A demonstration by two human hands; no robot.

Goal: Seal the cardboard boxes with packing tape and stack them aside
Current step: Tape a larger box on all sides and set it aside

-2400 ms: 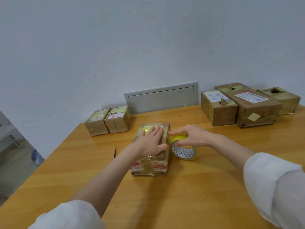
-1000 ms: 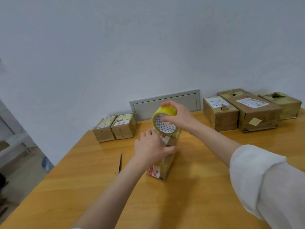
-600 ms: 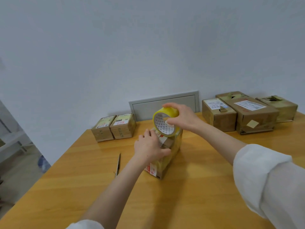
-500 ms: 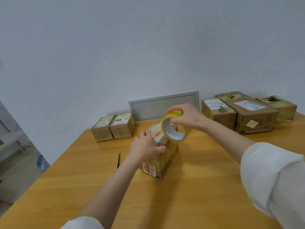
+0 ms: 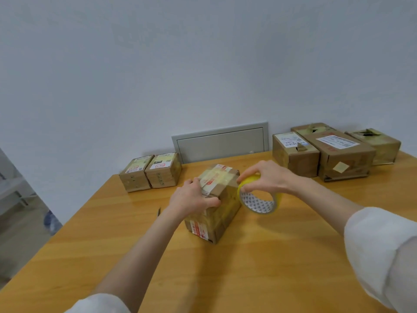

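Observation:
A small cardboard box [image 5: 222,205] wrapped in clear tape stands in the middle of the wooden table [image 5: 248,267]. My left hand [image 5: 191,198] grips its near left top edge, thumb over the front face. My right hand [image 5: 264,177] holds a yellow roll of packing tape [image 5: 259,197] just to the right of the box, at the height of its top. A strip of tape runs from the roll across the box's top.
Two small sealed boxes [image 5: 150,172] sit side by side at the back left. Three larger boxes [image 5: 327,152] stand at the back right by the wall. A thin dark blade or pen [image 5: 159,211] lies left of the box. A grey wall panel [image 5: 220,142] is behind.
My right hand has carried the tape roll from above the box down to its right side, drawing tape over the top. My left hand stays on the box.

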